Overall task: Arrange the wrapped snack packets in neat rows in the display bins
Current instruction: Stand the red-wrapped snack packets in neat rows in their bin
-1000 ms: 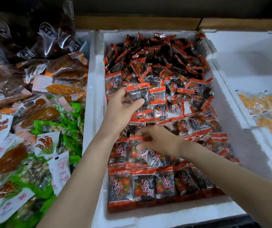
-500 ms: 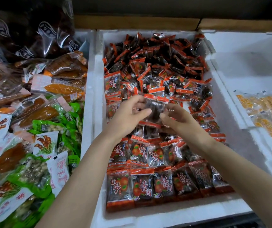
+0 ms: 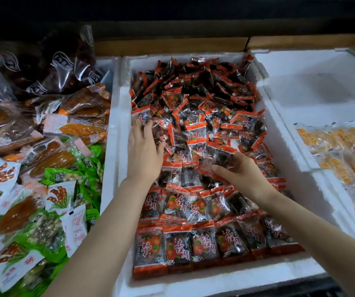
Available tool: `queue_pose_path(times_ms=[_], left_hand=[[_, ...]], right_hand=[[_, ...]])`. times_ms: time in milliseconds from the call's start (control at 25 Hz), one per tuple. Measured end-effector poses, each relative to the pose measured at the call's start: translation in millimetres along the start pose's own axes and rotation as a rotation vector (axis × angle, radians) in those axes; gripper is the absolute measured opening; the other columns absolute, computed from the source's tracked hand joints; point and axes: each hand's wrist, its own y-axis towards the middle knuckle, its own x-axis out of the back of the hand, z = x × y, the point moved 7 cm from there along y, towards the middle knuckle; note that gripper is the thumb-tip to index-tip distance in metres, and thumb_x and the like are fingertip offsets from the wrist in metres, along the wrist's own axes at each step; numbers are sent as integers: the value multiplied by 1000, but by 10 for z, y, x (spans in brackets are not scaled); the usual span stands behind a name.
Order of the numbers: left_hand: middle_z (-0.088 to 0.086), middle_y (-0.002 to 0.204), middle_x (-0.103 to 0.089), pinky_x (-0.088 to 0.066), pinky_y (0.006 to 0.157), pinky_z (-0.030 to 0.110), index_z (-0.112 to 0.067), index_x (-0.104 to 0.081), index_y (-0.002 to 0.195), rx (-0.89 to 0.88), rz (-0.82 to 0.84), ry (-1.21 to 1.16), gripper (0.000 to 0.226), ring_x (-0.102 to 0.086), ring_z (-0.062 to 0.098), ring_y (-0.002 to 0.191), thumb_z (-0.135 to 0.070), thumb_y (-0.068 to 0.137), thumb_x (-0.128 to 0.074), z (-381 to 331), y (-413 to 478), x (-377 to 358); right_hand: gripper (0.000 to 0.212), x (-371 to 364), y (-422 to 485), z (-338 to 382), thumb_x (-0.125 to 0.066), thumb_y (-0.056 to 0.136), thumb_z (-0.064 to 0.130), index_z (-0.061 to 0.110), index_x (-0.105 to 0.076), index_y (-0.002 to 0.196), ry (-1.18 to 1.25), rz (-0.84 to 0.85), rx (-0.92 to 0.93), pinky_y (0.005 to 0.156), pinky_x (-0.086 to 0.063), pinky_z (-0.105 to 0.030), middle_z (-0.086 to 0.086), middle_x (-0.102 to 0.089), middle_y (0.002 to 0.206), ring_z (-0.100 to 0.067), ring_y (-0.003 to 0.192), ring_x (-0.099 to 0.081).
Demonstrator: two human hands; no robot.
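Note:
A white foam bin [image 3: 215, 282] holds red-and-clear wrapped snack packets. Two neat rows [image 3: 195, 245] lie across its front, and a loose pile [image 3: 195, 86] fills the back. My left hand [image 3: 145, 153] lies flat on the pile near the bin's left wall, fingers spread, holding nothing. To its right, my right hand [image 3: 242, 174] is curled around a snack packet [image 3: 217, 162], thumb underneath, just above the ragged third row [image 3: 183, 174]. Part of that packet is hidden by my fingers.
The left bin [image 3: 111, 133] is heaped with green, white and orange snack bags, with a large dark bag [image 3: 50, 65] behind them. On the right, a foam bin [image 3: 305, 163] holds yellow packets [image 3: 343, 151] at its right side. A brown board [image 3: 172, 45] runs behind the bins.
Both hands were holding one packet at the bin's middle. My left hand has let go and moved left onto the pile. My right hand has dropped lower and rightward with the packet.

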Motion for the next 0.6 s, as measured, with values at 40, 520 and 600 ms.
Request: queue_pose_path(times_ms=[40,520,600], left_hand=[[15,158,-12,-11,119,38,-10,-21,150,16,5,14,59,-9,28,147,-26,99,-47,21,47,-42],[11,126,-42,-34,105,27,-8,-48,136,32,-55,-198,48,-48,22,116,-19,92,-63,72,406,-14],[10,112,-50,-40,99,25,-6,-59,127,-67,-119,-212,38,-53,20,102,-16,91,-63,26,377,70]], right_hand=[[24,-2,8,-8,-71,80,33,14,-63,93,-23,7,-8,76,-53,-43,-5,-71,86,-28,82,-67],[34,-9,121,191,-69,82,39,13,-56,99,-145,55,15,61,-51,-36,-8,-70,90,-27,70,-64],[31,27,80,186,-67,84,37,13,-57,101,-158,45,32,66,-53,-39,-7,-70,91,-30,77,-66]])
